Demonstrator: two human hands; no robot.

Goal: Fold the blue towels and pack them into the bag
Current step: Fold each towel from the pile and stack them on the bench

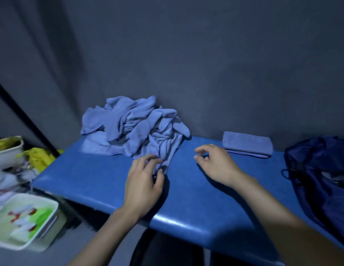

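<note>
Towels (132,127) lie in a loose, crumpled heap at the back of the blue table (186,198), against the dark wall, left of the table's middle. One towel trails out of the heap toward the near edge, and the left hand (144,181) grips its lower end: the fingers curl into the bunched cloth and the thumb closes in from the right side. The right hand (215,164) hovers just above the bare tabletop, a little to the right of that trailing towel and apart from it, with its fingers loosely bent and spread and nothing between them. One folded towel (248,144) lies flat near the back of the table, just beyond and to the right of the right hand. The dark blue bag (321,179) sits slumped at the right end of the table, near the folded towel but not touching it. Left of the table stand a white tray (52,214) holding small white and red items, another white container (9,152), and some yellow cloth (40,156).
</note>
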